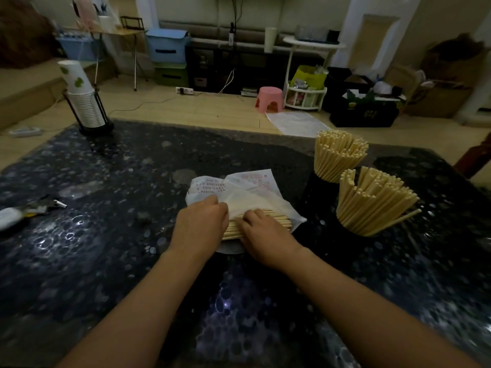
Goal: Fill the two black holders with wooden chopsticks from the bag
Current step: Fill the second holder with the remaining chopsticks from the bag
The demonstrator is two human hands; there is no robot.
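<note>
A white plastic bag (pixel 247 187) with red print lies in the middle of the dark table (pixel 106 208). A bundle of wooden chopsticks (pixel 276 219) sticks out of its near end. My left hand (pixel 202 224) grips the bag's edge over the left end of the bundle. My right hand (pixel 263 235) has its fingers curled over the chopsticks. To the right stand two black holders, the far one (pixel 318 187) and the near one (pixel 342 229), each packed with upright chopsticks (pixel 372 203). One stick (pixel 409 216) leans out of the near holder.
A stack of paper cups (pixel 82 102) in a black rack stands at the table's far left corner. Small objects (pixel 32 208) lie at the left edge. Beyond the table are the floor, a pink stool (pixel 269 98), bins and boxes.
</note>
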